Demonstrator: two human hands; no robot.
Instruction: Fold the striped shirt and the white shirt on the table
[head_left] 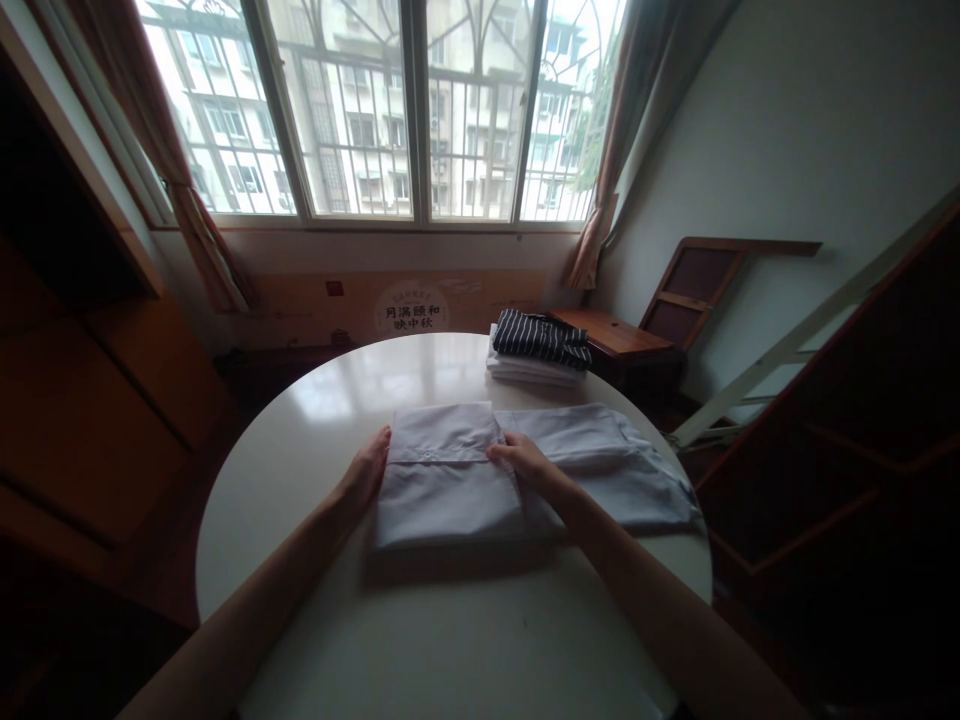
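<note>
A pale grey-white shirt (450, 500) lies partly folded on the round white table. Its left part forms a neat rectangle with a button band across it, and the rest (600, 455) spreads flat to the right. My left hand (365, 468) grips the left edge of the folded rectangle, some fingers hidden along its side. On the opposite edge, near the upper right of the rectangle, my right hand (521, 460) is closed on the fabric, thumb on top.
Near the table's (285, 490) far right edge sits a stack of folded clothes, a black-and-white striped garment (544, 338) over white ones (525, 372). Beyond stand a wooden chair (622, 335), a printed cardboard panel (300, 300) and a barred window. A pale ladder-like frame (750, 375) leans at right.
</note>
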